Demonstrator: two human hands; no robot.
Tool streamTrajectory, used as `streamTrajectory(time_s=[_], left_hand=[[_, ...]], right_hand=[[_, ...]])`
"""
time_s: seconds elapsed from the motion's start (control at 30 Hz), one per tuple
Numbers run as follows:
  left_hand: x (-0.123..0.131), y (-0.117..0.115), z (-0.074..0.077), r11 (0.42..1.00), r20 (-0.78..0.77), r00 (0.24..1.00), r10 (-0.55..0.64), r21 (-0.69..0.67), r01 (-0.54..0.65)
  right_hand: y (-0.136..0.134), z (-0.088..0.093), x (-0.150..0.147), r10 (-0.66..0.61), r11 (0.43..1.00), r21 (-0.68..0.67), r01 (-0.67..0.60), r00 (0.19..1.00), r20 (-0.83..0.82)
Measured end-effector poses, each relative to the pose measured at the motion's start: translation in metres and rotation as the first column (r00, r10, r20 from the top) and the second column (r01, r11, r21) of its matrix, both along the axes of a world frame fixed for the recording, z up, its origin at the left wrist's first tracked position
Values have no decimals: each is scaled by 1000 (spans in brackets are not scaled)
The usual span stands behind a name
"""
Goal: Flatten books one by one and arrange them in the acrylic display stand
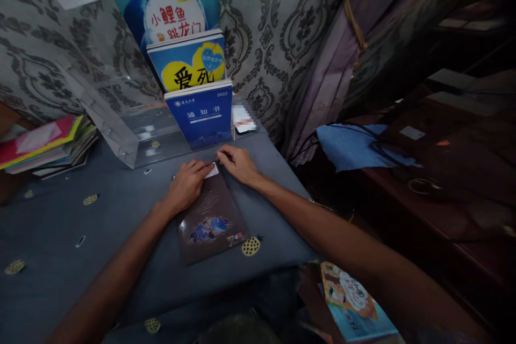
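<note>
A dark brown thin book point(217, 199) lies on the cloth-covered table, with fine print and a blue picture on its cover. My left hand point(187, 185) rests over the book's upper left part, fingers stretched out, the fingertips on a white label point(213, 171) at the top edge. Part of the label is hidden under those fingers. Just beyond the book's top right corner, my right hand point(237, 164) lies on the table with its fingers curled and the thumb close to the forefinger. Whatever may be between those fingertips is too small to make out.
A clear acrylic stand point(161, 155) behind the hands holds a blue booklet point(205, 118) and other upright books. Stacked books point(48, 142) lie at left. Another colourful book point(355, 301) sits low at right, below the table edge. A blue cloth point(346, 145) and cables are further right.
</note>
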State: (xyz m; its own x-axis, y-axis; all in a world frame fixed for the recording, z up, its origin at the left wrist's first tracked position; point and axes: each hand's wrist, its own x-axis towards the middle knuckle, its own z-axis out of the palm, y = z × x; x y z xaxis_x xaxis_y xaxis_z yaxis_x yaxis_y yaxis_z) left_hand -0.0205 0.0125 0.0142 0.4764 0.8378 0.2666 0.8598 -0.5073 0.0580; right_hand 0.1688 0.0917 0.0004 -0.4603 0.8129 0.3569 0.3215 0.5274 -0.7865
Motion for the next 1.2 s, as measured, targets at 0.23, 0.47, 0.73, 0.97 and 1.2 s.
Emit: streamTrajectory(time_s=[0.23,0.47,0.73,0.97,1.2], left_hand=[[1,-2,-1,1000,16,1000,4,2,-4],[1,-1,-2,1000,54,999,-6,-18,7],[0,-1,-3,1000,71,997,-9,-29,11],[-2,-1,-6,1000,110,994,8,-27,-5],[-4,-2,-8,1000,148,989,-7,-17,10]], right_hand=[[-3,2,1,7,996,84,-14,997,81],[0,0,1,11,995,99,-25,990,139],[-3,0,1,16,995,94,-33,985,175],[-12,-10,17,173,970,139,-199,969,176],[-13,-16,33,300,926,145,-348,914,275]])
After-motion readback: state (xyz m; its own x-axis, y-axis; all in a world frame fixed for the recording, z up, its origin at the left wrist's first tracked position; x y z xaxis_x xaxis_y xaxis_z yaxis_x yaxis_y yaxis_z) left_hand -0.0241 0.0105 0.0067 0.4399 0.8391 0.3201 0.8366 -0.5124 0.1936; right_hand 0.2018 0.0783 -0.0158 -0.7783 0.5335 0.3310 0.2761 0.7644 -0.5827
